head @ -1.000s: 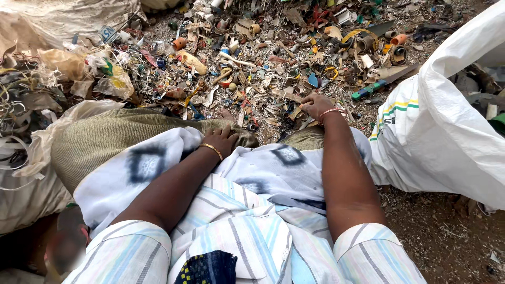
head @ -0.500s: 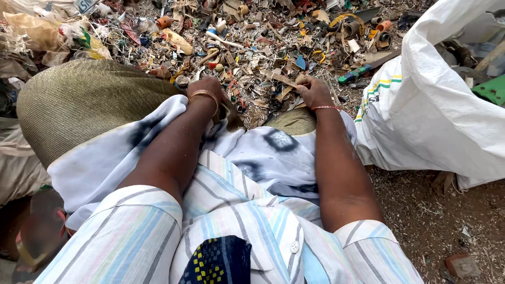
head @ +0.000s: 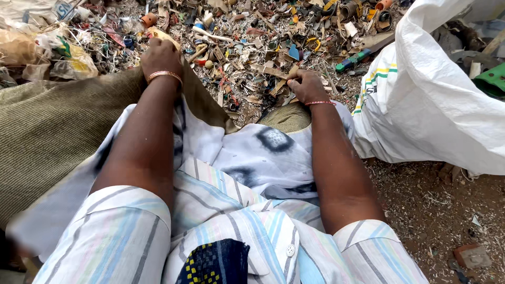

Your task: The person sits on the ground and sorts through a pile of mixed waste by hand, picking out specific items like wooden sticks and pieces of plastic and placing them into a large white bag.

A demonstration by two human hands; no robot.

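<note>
My left hand [head: 160, 55], with a thin metal bangle on the wrist, is raised over the edge of the scrap pile [head: 252, 47] and closed on a flat tan scrap piece [head: 163, 36]. My right hand [head: 306, 85], with a red bangle, rests on the pile with its fingers closed on a brown strip of scrap [head: 281, 79]. Both arms reach forward over a white cloth with dark blotches [head: 263, 158] that covers my lap. The pile is a mix of small broken plastic, rubber and card bits in many colours.
A big white woven sack [head: 447, 105] stands open at the right. An olive-brown woven sack [head: 47, 137] lies at the left. Crumpled plastic bags [head: 42, 52] sit at the far left. A green tube [head: 352, 59] lies near the white sack. Bare dirt [head: 436, 221] shows at lower right.
My left hand has moved up and to the left, away from my lap, onto the pile's edge and closed on a tan piece. My right hand stays on the pile.
</note>
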